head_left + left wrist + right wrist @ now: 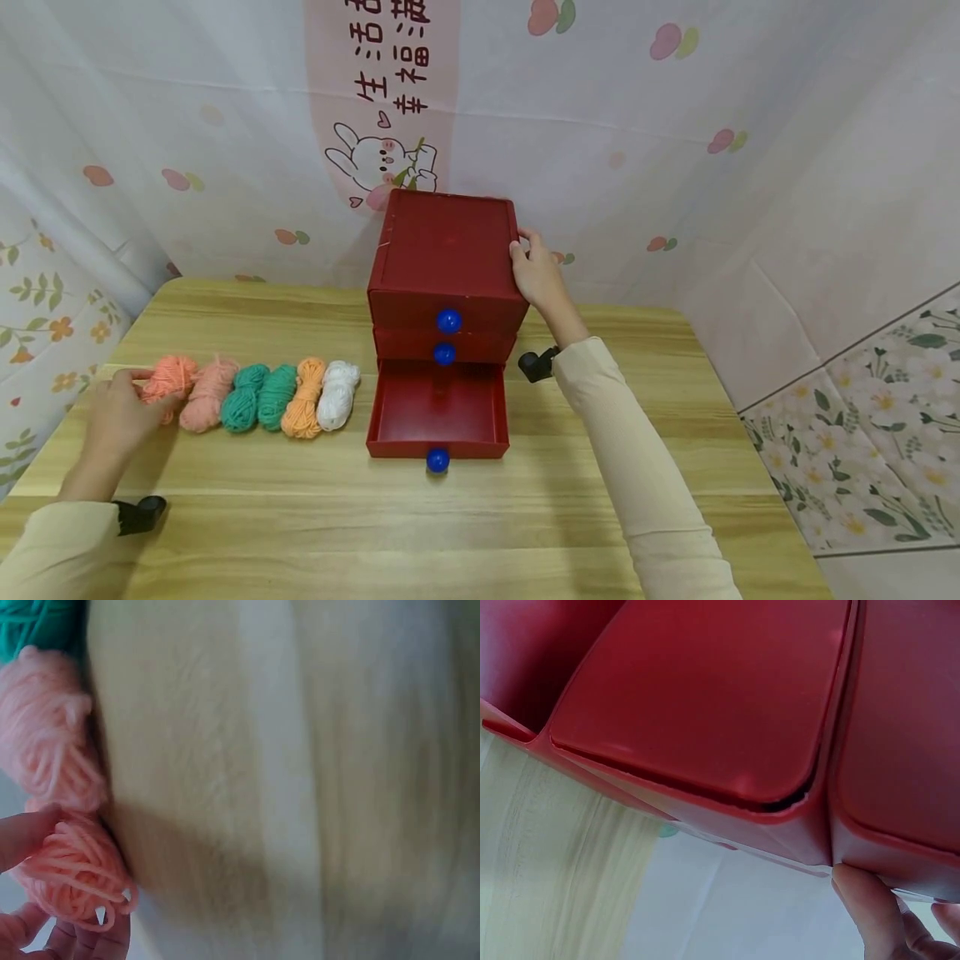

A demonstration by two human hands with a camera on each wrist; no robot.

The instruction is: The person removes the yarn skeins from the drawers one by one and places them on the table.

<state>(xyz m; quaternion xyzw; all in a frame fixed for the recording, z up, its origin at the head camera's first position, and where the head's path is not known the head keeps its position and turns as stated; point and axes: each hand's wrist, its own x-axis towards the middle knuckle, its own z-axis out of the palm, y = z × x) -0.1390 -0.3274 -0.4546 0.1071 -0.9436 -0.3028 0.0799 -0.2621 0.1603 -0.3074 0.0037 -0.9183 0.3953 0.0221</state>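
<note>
At the left end of a row of yarn, my left hand (123, 421) has its thumb and fingers around a coral yarn skein (75, 874), which lies on the table. A pink skein (210, 396) touches it on the right. My right hand (538, 273) rests against the upper right side of a red drawer cabinet (450, 246), thumb near the top edge. The cabinet's bottom drawer (442, 412) is pulled out with nothing inside; the two drawers above are closed. In the right wrist view the fingers (870, 904) touch the cabinet's side.
Farther right in the row lie two green skeins (258, 396), an orange skein (304, 398) and a white skein (339, 395). Blue round knobs (438, 460) stick out from the drawer fronts. A patterned cloth (600, 125) hangs behind the wooden table (375, 533).
</note>
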